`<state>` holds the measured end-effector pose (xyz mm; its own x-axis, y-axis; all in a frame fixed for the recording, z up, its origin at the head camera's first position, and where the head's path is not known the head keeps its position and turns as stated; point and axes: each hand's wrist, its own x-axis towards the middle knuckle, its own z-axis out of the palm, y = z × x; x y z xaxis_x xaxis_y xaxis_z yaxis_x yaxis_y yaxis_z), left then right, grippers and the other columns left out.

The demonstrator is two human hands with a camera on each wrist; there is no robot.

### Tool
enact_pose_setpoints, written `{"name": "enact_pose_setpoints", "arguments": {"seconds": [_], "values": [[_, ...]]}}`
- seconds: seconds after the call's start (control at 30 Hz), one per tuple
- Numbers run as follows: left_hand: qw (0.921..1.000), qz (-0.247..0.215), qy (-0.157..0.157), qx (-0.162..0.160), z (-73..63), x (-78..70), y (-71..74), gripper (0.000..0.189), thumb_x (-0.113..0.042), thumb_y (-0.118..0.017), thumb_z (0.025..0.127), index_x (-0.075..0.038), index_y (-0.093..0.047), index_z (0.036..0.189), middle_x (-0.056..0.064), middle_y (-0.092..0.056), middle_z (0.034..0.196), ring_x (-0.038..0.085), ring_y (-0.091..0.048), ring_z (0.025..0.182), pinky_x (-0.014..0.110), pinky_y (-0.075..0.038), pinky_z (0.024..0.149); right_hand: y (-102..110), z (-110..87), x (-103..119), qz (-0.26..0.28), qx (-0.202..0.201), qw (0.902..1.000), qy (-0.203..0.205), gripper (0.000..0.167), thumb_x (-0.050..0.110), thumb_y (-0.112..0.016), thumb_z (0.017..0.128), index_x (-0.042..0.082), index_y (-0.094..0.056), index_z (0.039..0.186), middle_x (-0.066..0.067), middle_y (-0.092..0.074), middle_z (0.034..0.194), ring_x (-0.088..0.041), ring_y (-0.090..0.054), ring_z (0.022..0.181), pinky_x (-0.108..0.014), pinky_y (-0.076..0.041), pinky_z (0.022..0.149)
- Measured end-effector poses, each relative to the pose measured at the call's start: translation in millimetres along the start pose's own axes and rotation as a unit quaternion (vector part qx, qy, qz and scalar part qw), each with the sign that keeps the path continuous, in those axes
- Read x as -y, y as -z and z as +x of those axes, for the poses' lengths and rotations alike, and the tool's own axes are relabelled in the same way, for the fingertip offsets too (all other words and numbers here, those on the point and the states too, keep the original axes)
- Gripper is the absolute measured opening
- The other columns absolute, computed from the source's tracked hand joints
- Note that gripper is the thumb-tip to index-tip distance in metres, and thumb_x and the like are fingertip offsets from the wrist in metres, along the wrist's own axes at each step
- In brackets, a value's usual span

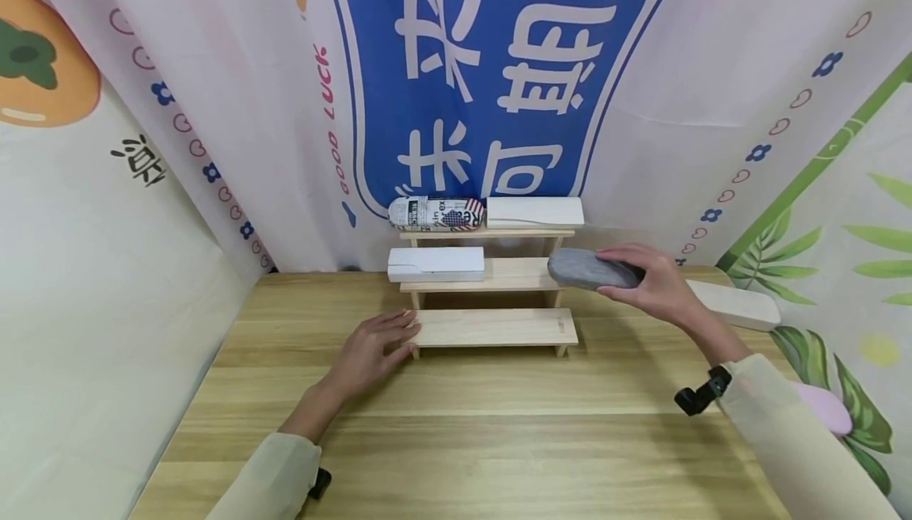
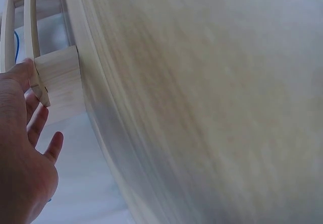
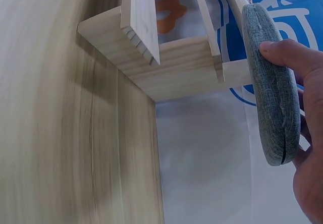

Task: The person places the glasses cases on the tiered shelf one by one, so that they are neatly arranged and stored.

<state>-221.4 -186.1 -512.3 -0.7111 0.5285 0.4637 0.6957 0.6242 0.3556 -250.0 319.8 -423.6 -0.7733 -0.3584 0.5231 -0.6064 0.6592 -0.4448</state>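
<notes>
My right hand grips a grey fabric-covered glasses case, holding it over the right end of the middle step of a wooden three-step display rack. In the right wrist view, my thumb lies along the glasses case and the fingers are behind it. At the rack's left side, my left hand holds the end of the lowest board between thumb and fingers. A white glasses case lies on the middle step's left half. The top step carries a printed glasses case beside another white glasses case.
A long off-white case lies at the table's right, behind my right wrist. Farther forward, a pink rounded object is partly covered by my right sleeve. A printed curtain hangs directly behind the rack, at the back edge of the wooden table.
</notes>
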Motion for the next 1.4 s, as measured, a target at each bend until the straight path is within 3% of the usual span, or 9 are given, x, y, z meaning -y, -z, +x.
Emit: {"name": "enact_pose_setpoints", "arguments": {"seconds": [0.17,0.4,0.5,0.87,1.13,1.4], "values": [[1.0000,0.003,0.005,0.005,-0.1,-0.7,0.8,0.035,-0.016,-0.082,0.095,-0.006,-0.076,0.128,0.014,-0.066,0.143,0.036,-0.063,0.134,0.056,-0.052,0.112,-4,6.5,5,-0.003,0.009,0.9999,0.012,0.056,0.012,-0.097,0.074,0.010,-0.077,0.126,-0.014,-0.076,0.126,-0.036,-0.069,0.117,-0.011,-0.042,0.101],[1.0000,0.000,0.005,0.004,-0.5,-2.3,2.0,0.035,-0.015,-0.081,0.095,-0.004,-0.076,0.127,0.015,-0.066,0.143,0.038,-0.063,0.134,0.056,-0.051,0.112,-8,15.4,11,-0.025,0.026,0.9993,0.011,0.057,0.018,-0.097,0.075,0.011,-0.077,0.127,-0.014,-0.075,0.128,-0.037,-0.069,0.118,-0.048,-0.056,0.099],[1.0000,0.000,0.003,0.003,-0.5,-2.2,1.9,0.035,-0.015,-0.081,0.095,-0.004,-0.076,0.128,0.015,-0.066,0.143,0.038,-0.063,0.134,0.057,-0.051,0.112,-10,19.4,11,-0.020,0.036,0.9991,0.007,0.057,0.018,-0.097,0.076,0.011,-0.076,0.128,-0.014,-0.075,0.129,-0.039,-0.069,0.119,-0.055,-0.056,0.099],[1.0000,0.002,0.006,0.002,-0.1,-0.8,1.7,0.035,-0.015,-0.082,0.094,-0.004,-0.076,0.127,0.014,-0.066,0.142,0.037,-0.063,0.133,0.056,-0.052,0.111,-19,31.3,13,0.017,0.059,0.9981,0.004,0.057,0.014,-0.096,0.076,0.009,-0.075,0.129,-0.014,-0.075,0.129,-0.039,-0.068,0.120,-0.056,-0.055,0.100],[1.0000,0.001,-0.003,-0.003,-0.7,-0.2,1.5,0.034,-0.015,-0.082,0.094,-0.004,-0.077,0.126,0.014,-0.067,0.141,0.037,-0.064,0.133,0.055,-0.052,0.111,-25,38.0,12,0.020,0.053,0.9979,0.030,0.055,0.013,-0.097,0.076,0.008,-0.077,0.127,-0.011,-0.076,0.127,-0.037,-0.070,0.118,-0.038,-0.055,0.101],[0.9999,-0.005,0.008,0.009,-0.9,0.6,1.4,0.035,-0.017,-0.081,0.096,-0.006,-0.076,0.128,0.012,-0.066,0.143,0.035,-0.062,0.135,0.053,-0.051,0.114,-29,44.1,15,0.033,0.066,0.9969,0.028,0.057,0.014,-0.097,0.076,0.007,-0.076,0.128,-0.012,-0.075,0.130,-0.037,-0.068,0.122,-0.053,-0.055,0.104]]}}
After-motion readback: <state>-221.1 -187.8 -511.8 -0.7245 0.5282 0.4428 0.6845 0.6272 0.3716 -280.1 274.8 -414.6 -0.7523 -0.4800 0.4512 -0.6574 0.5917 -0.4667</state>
